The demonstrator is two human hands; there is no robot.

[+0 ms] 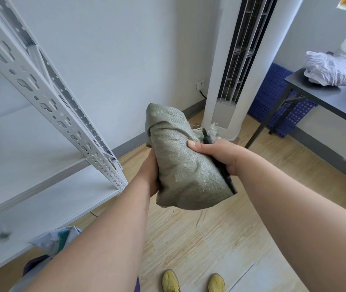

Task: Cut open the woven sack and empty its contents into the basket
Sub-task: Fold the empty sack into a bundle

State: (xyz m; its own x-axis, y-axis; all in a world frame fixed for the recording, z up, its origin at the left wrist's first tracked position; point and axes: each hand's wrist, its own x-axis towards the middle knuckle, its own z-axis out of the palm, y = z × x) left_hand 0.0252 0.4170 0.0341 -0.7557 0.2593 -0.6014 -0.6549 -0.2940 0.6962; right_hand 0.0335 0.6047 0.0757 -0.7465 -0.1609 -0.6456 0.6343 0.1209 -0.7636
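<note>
A green sack (180, 157) is held up in the air over the wood floor (199, 232), between both hands. The left hand (150, 173) is pressed to its left side, and its fingers are hidden behind the sack, so their grip cannot be told. The fingers of the right hand (216, 153) are closed on the sack's right side and on a dark tool (208, 139). A white rack (47, 98) is seen on the left. A bench (341, 102) with a white bag (327, 69) is seen on the right. Two yellow shoes (171, 281) are seen below.
</note>
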